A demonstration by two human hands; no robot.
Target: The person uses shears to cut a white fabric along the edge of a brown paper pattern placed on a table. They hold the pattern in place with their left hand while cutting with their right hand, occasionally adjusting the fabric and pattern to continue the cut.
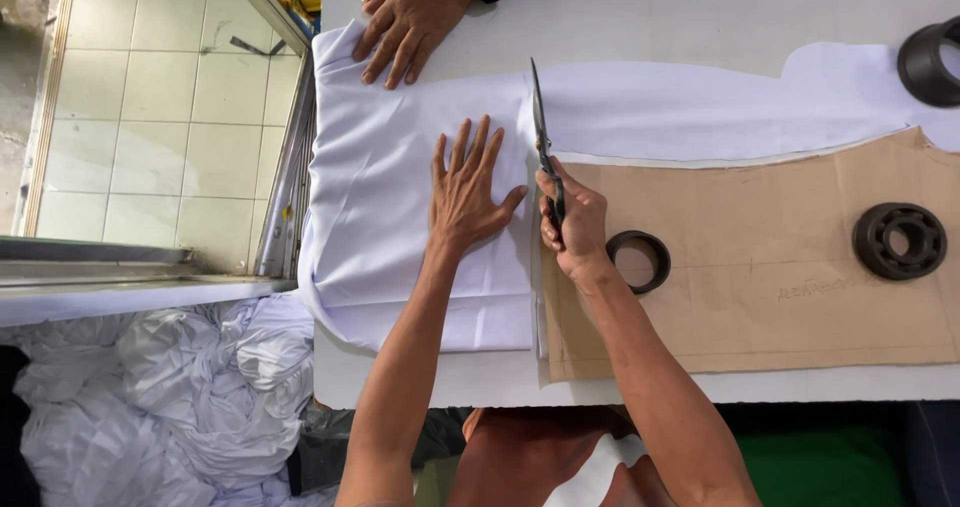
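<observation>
My left hand (pixel 468 189) lies flat, fingers spread, on a stack of white fabric (pixel 380 207) on the white table. My right hand (pixel 572 225) grips dark scissors (pixel 541 132) whose blades point away from me, along the left edge of a brown cardboard pattern (pixel 760 267) laid over the fabric. The scissor handles are hidden in my fist.
Another person's hand (pixel 408 19) with a wristwatch presses the fabric's far corner. Three black metal rings weigh the pattern: (pixel 640 261), (pixel 899 240), (pixel 930 63). White table edge (pixel 400 382) is near me. Crumpled white cloth (pixel 190 397) lies below left, beside tiled floor (pixel 160 107).
</observation>
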